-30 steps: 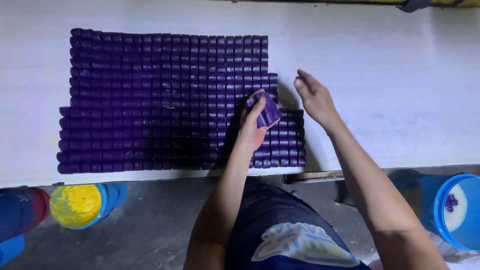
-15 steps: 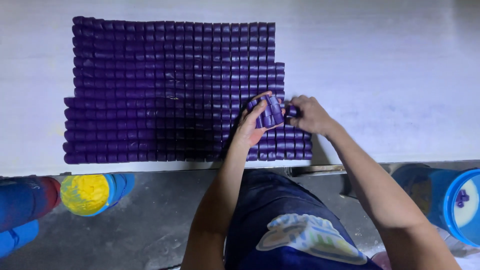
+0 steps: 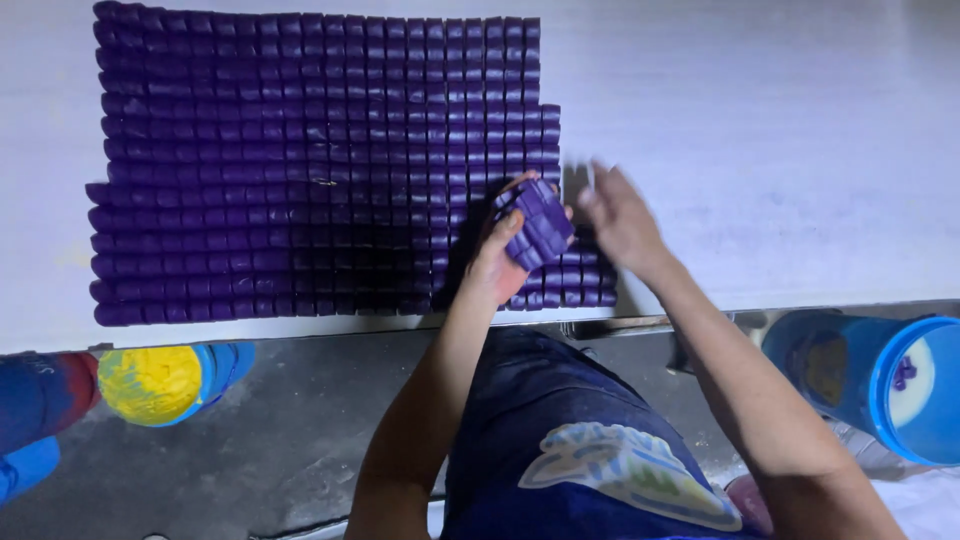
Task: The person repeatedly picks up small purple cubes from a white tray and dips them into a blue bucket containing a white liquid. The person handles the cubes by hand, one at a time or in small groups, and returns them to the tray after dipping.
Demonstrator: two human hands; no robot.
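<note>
- Left hand (image 3: 500, 262) grasped a cluster of purple blocks (image 3: 538, 224), raised just above the purple grid (image 3: 320, 170) at its lower right corner.
- Right hand (image 3: 622, 218), fingers released, hovered beside the cluster over the white surface (image 3: 760, 140).

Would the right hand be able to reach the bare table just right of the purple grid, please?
Probably yes: the right hand hovers open at the purple grid's right edge, and nothing lies on the white table there.

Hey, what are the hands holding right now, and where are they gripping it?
The left hand holds a small cluster of purple blocks, gripped from below along its lower left edge. The right hand is open and blurred, holding nothing.
</note>
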